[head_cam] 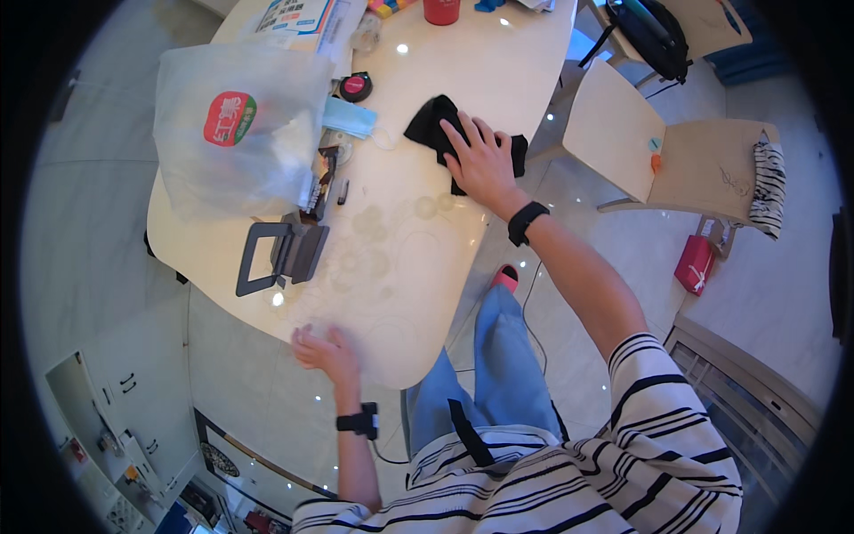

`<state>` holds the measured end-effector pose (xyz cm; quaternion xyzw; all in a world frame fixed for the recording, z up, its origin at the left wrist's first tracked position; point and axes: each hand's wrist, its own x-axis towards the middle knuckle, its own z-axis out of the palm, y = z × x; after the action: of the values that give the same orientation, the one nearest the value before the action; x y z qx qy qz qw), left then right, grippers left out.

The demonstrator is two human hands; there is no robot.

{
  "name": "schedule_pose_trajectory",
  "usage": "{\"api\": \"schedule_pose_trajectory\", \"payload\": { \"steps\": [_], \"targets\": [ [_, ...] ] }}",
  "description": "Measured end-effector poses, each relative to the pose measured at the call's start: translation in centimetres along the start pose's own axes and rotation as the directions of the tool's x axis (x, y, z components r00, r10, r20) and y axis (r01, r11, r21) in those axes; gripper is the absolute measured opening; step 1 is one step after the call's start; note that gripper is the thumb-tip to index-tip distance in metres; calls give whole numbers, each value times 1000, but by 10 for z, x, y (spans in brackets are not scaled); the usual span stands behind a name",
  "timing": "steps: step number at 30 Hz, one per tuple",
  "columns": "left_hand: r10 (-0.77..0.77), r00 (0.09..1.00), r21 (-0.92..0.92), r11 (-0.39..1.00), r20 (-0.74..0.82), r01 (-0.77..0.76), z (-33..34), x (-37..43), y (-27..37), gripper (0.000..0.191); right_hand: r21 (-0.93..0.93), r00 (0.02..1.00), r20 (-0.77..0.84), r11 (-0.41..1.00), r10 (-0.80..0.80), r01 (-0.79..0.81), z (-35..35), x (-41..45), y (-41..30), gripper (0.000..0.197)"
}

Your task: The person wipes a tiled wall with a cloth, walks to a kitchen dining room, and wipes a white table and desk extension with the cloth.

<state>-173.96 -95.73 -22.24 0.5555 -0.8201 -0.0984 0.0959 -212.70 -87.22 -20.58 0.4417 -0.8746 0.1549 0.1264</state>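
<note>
My right hand (482,160) lies spread, palm down, on a crumpled black cloth (434,127) near the right edge of the pale table (407,267). Whether the fingers grip the cloth cannot be told. At the table's lower left edge is my left hand (325,350), slightly blurred, with its fingers loosely curled and nothing visible in it. Above it stands a dark grey folding stand (300,253) with an open frame. A light blue face mask (350,117) lies left of the cloth, beside a round black case (355,87) with a pink centre.
A large translucent plastic bag (247,147) covers the table's left side. Beside it lie a dark wrapped packet (323,177) and a small black cylinder (343,191). A red cup (442,10) stands at the far edge. One wooden chair (614,127) is at the right; a backpack (650,37) rests on another.
</note>
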Motion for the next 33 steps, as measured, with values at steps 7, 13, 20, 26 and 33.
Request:
{"api": "schedule_pose_trajectory", "payload": {
  "steps": [7,13,20,26,33],
  "targets": [
    [-80,991,-33,997,-109,77,34,-45,92,52,157,987,128,985,-97,77,-12,-71,-43,62],
    [-55,991,109,992,-122,68,31,-40,108,49,196,937,124,934,-327,300,-12,-29,18,58],
    [-174,981,110,977,-89,184,32,-35,115,63,2,998,23,998,-62,62,26,86,122,52],
    [-161,985,134,977,-61,168,23,-33,114,65,4,997,7,997,-80,80,31,82,124,57],
    [-177,984,131,975,-28,180,28,-38,109,60,241,872,253,901,-418,362,-3,60,145,58]
  ]
}}
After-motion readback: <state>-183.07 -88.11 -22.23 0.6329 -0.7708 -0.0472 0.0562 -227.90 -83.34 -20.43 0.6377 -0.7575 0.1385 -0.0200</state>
